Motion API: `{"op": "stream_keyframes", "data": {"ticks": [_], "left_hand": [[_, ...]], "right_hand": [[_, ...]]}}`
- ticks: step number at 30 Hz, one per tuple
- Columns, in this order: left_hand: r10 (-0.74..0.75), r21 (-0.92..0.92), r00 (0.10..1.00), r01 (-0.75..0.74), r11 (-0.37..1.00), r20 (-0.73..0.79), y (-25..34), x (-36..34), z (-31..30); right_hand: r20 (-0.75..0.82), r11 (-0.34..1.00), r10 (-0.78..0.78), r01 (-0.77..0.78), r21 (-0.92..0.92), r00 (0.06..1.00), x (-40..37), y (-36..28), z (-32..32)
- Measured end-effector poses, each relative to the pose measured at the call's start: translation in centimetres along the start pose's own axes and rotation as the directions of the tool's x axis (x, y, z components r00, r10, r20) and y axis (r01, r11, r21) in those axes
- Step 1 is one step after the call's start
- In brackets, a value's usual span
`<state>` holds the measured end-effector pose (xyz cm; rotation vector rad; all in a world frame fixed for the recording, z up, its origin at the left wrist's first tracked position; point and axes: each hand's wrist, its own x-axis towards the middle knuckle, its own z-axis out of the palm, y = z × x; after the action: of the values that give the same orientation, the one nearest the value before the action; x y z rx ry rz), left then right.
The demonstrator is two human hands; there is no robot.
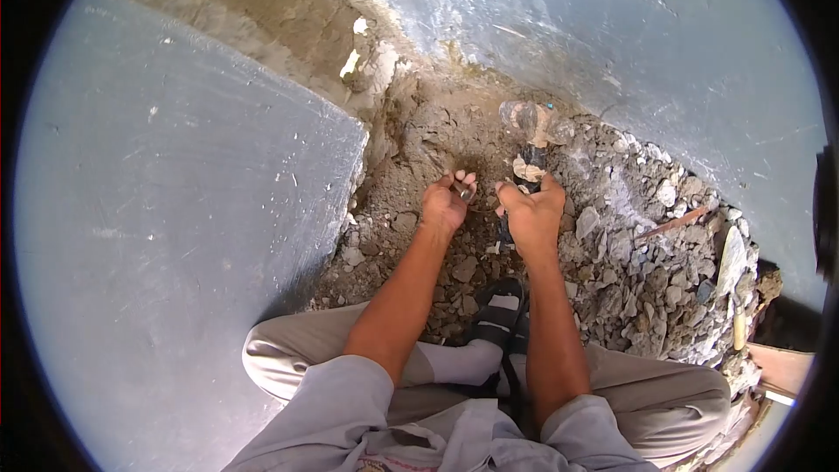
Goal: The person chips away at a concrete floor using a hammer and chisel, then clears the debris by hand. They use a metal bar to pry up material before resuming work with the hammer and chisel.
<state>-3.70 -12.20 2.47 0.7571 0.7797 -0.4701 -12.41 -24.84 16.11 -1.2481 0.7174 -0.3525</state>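
My right hand (535, 210) is closed around the dark handle of a hammer (534, 157). Pale dried mud or mortar cakes the hammer's head and parts of its handle, and the head points away from me near the far slab. To the left, the fingers of my left hand (447, 201) are curled around a short metal rod (467, 193); only its greyish end shows, the rest is hidden by the hand. Broken soil and stones (463, 269) lie under both hands. The two hands are apart, and the hammer does not touch the rod.
A large grey slab (192, 157) fills the left side, and another grey surface (612, 26) rises at the far right. Rubble (647, 271) is heaped to the right, with a reddish strip (677, 221) across it. My sandalled foot (496, 319) is close below my hands.
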Motion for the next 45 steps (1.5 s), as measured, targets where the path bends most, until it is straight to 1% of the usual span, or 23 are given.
{"op": "stream_keyframes", "data": {"ticks": [1, 4, 7, 10, 13, 14, 15, 16, 19, 22, 23, 26, 30, 33, 36, 37, 38, 39, 40, 41, 42, 43, 45], "left_hand": [[-0.014, -0.024, 0.999, 0.015, 1.0, 0.043, 0.3, -0.1, -0.1], [-0.036, 0.029, 0.994, 0.033, 0.999, 0.103, 1.0, -0.5, -0.1], [-0.022, 0.063, 0.993, 0.015, 0.998, 0.112, 1.8, -1.1, 0.4], [-0.015, 0.019, 0.993, 0.013, 1.0, 0.121, 1.9, -1.6, 1.1], [-0.013, 0.034, 0.994, 0.009, 0.999, 0.107, 1.8, -1.7, 2.1], [-0.007, 0.009, 0.996, 0.006, 1.0, 0.094, 1.8, -1.7, 2.4], [0.0, -0.019, 0.997, 0.002, 1.0, 0.083, 1.9, -1.4, 2.7], [0.01, -0.049, 0.998, -0.007, 0.999, 0.068, 2.2, -1.0, 2.9], [0.004, -0.011, 0.996, -0.004, 1.0, 0.087, 3.1, -1.1, 3.3], [0.005, 0.022, 0.993, -0.008, 1.0, 0.115, 2.9, -1.7, 3.0], [0.009, 0.034, 0.991, -0.014, 0.999, 0.131, 2.9, -1.8, 3.0], [0.014, -0.027, 0.996, -0.012, 1.0, 0.085, 3.2, -2.1, 3.8], [0.027, -0.034, 0.996, -0.024, 0.999, 0.082, 3.1, -1.1, 3.6], [0.029, -0.043, 0.998, -0.027, 0.999, 0.049, 2.9, -0.9, 4.8], [0.026, -0.074, 0.998, -0.022, 0.997, 0.052, 3.2, 0.1, 6.1], [0.029, -0.085, 0.998, -0.024, 0.996, 0.058, 3.3, 0.6, 6.4], [0.032, -0.095, 0.997, -0.026, 0.995, 0.064, 3.4, 1.1, 6.7], [0.042, -0.115, 0.999, -0.038, 0.993, 0.031, 3.4, 0.8, 7.4], [0.06, -0.073, 0.997, -0.057, 0.996, 0.04, 3.4, 1.1, 7.6], [0.076, -0.029, 0.996, -0.075, 0.997, 0.054, 3.4, 1.6, 7.7], [0.093, 0.013, 0.993, -0.094, 0.995, 0.068, 3.4, 2.1, 7.9], [0.048, -0.087, 0.999, -0.046, 0.995, 0.025, 3.9, 2.6, 7.9], [0.08, -0.028, 0.996, -0.079, 0.996, 0.047, 3.7, 3.2, 8.1]], "right_hand": [[-0.007, 1.0, -0.003, 0.003, 0.002, 1.0, 0.2, 0.1, -0.1], [-0.036, 0.997, 0.004, -0.001, 0.077, 0.999, 0.4, 0.1, -0.5], [-0.041, 0.995, 0.03, -0.026, 0.094, 0.999, 0.3, -1.2, -1.0], [-0.04, 0.992, 0.047, -0.041, 0.122, 0.998, 0.4, -3.5, -1.5], [-0.104, 0.981, -0.012, 0.032, 0.193, 0.994, 0.0, -6.6, -1.8], [-0.126, 0.977, -0.026, 0.052, 0.209, 0.992, -0.2, -7.2, -2.1], [-0.121, 0.96, -0.071, 0.101, 0.26, 0.99, -0.4, -7.4, -2.4], [-0.17, 0.945, -0.131, 0.175, 0.276, 0.977, -0.9, -7.6, -2.8], [-0.283, 0.861, -0.307, 0.392, 0.323, 0.909, -1.9, -7.2, -3.9], [-0.388, 0.778, -0.304, 0.462, 0.426, 0.87, -2.2, -7.1, -4.4], [-0.394, 0.781, -0.32, 0.475, 0.406, 0.862, -2.4, -7.5, -4.6], [-0.367, 0.818, -0.306, 0.439, 0.371, 0.879, -2.1, -7.6, -5.4], [-0.354, 0.834, -0.292, 0.418, 0.36, 0.888, -2.1, -7.5, -5.4], [-0.365, 0.786, -0.341, 0.476, 0.394, 0.866, -2.6, -8.0, -5.1], [-0.446, 0.758, -0.438, 0.588, 0.284, 0.78, -1.7, -7.1, -4.8], [-0.464, 0.78, -0.412, 0.567, 0.266, 0.784, -1.6, -6.8, -4.0], [-0.439, 0.827, -0.325, 0.477, 0.297, 0.837, -1.5, -5.8, -3.0], [-0.413, 0.864, -0.235, 0.384, 0.326, 0.88, -1.1, -4.0, -2.1], [-0.27, 0.925, -0.188, 0.263, 0.273, 0.944, -0.2, 0.3, -1.1], [-0.13, 0.969, -0.124, 0.148, 0.2, 0.984, 0.4, 3.5, -0.4], [0.205, 0.949, 0.228, -0.265, 0.171, 0.952, -0.2, 2.8, -0.1], [0.198, 0.918, 0.376, -0.393, 0.055, 0.905, 0.3, 3.1, 0.6], [0.173, 0.957, 0.234, -0.258, 0.136, 0.957, 0.1, 2.0, 0.4]]}}
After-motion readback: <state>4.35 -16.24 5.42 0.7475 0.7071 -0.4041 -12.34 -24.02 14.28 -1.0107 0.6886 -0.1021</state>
